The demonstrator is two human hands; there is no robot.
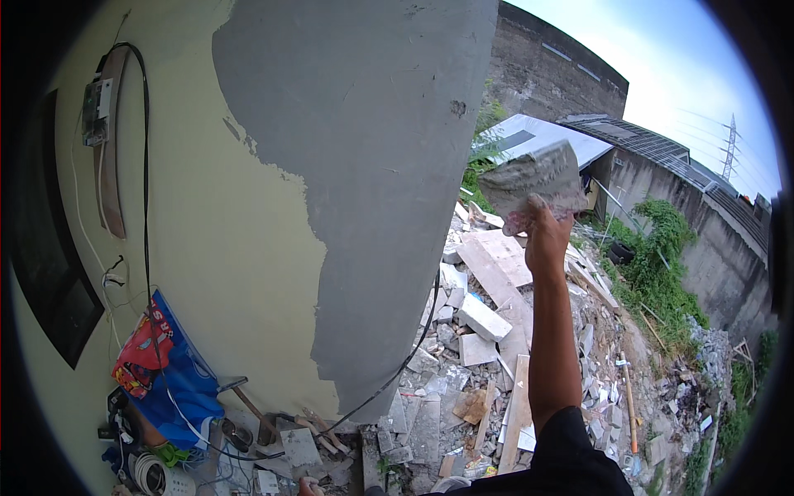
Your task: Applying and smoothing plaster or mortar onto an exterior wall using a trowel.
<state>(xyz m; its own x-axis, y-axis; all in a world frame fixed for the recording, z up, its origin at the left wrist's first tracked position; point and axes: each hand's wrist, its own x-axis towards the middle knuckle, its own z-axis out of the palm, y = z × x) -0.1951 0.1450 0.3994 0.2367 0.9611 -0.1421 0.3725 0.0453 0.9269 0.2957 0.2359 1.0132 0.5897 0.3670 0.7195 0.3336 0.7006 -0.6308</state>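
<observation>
My right hand [547,233] is raised at the end of a stretched arm, fingers closed round a plastering trowel [542,172]. The trowel's flat face is caked with wet grey mortar, and its handle is mostly hidden behind my fingers. It is held in the air to the right of the wall's edge, apart from the wall. Fresh grey plaster [380,165] covers the right part of the wall, with a ragged border against the pale yellow paint [256,273]. Only a bit of my left hand [311,487] shows at the lower edge; what it holds, if anything, is out of sight.
Rubble with broken blocks [482,319] and boards [518,405] lies below on the right. A long wooden handle [629,405] stands among it. A black cable [389,376] crosses low before the wall. At lower left are a blue sheet [178,397] and a white perforated bucket [178,481].
</observation>
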